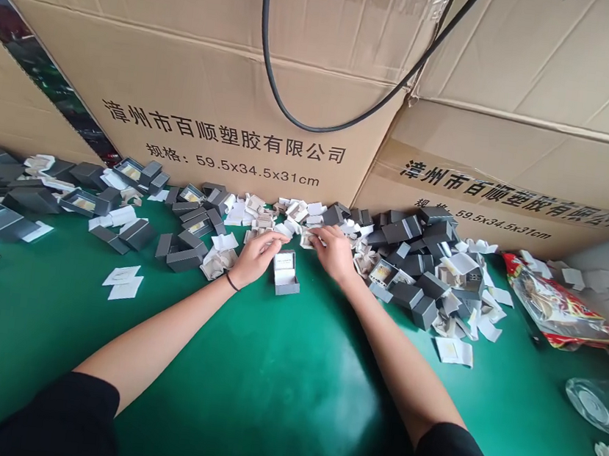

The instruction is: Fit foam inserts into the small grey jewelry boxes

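Observation:
A small dark grey jewellery box (287,285) stands open on the green table, its white-lined lid raised. Just left of it is my left hand (255,257), a dark band at its wrist. Its fingers are pressed together near the lid's top edge; whatever is in them is too small to make out. On the other side, my right hand (334,254) reaches in from the right. Its fingertips close on a beige box insert (307,239) behind the box. More pale inserts and paper pieces (262,212) lie heaped beyond both hands.
Piles of dark grey boxes lie left (182,250) and right (419,242). Large cardboard cartons (232,93) wall the back, with a black cable (316,129) hanging before them. At right are a red plastic packet (561,307) and a clear round container (596,404).

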Demonstrator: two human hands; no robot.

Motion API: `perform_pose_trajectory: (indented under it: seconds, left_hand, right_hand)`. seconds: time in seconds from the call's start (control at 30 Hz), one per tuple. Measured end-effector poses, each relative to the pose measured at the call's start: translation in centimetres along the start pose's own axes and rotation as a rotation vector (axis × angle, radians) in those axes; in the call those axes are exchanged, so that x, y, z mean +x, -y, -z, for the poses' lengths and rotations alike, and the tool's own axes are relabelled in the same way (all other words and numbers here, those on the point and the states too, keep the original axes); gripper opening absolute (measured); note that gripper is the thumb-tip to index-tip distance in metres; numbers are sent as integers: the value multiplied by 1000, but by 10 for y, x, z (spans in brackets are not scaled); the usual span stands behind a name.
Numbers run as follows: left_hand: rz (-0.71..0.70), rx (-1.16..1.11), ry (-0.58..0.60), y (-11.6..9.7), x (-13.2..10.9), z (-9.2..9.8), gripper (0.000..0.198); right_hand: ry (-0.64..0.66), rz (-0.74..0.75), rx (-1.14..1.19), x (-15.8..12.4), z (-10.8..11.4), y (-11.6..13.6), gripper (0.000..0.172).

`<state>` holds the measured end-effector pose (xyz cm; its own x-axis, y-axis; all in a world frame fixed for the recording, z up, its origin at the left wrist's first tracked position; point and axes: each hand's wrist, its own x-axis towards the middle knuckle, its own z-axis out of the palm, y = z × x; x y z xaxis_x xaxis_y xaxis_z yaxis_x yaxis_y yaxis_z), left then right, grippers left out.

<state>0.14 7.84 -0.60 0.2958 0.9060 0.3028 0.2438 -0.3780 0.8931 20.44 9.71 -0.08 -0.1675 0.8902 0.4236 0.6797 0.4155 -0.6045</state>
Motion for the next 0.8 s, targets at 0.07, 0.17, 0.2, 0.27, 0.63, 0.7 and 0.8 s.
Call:
perform_pose_trajectory:
  seconds: [0.07, 0.17, 0.2, 0.27, 0.63, 0.7, 0.8]
  left_hand:
    - [11, -34, -35, 3, 0, 2, 40]
    - [14, -99, -69, 6, 0, 3, 46]
    - [10, -126, -68, 7, -1, 2, 49]
    - [13, -176, -46, 7, -2, 1, 52]
    - [8, -145, -112, 14, -1, -7, 40]
    - [-4, -142, -121, 14, 0, -7, 40]
    - [-15, -140, -149, 13, 0, -8, 39]
  right_hand:
    - [-39, -186, 395, -3, -3, 10, 20]
    - [78, -369, 892, -8, -9, 23, 24]
    - [130, -395, 988, -9, -10, 26, 24]
    - [200, -424, 1097, -12, -13, 28, 25]
    - [59, -388, 1004, -17, -16, 28, 26]
    - [7, -305, 909, -17, -16, 29, 27]
    - [-2, -213, 797, -20, -15, 28, 43]
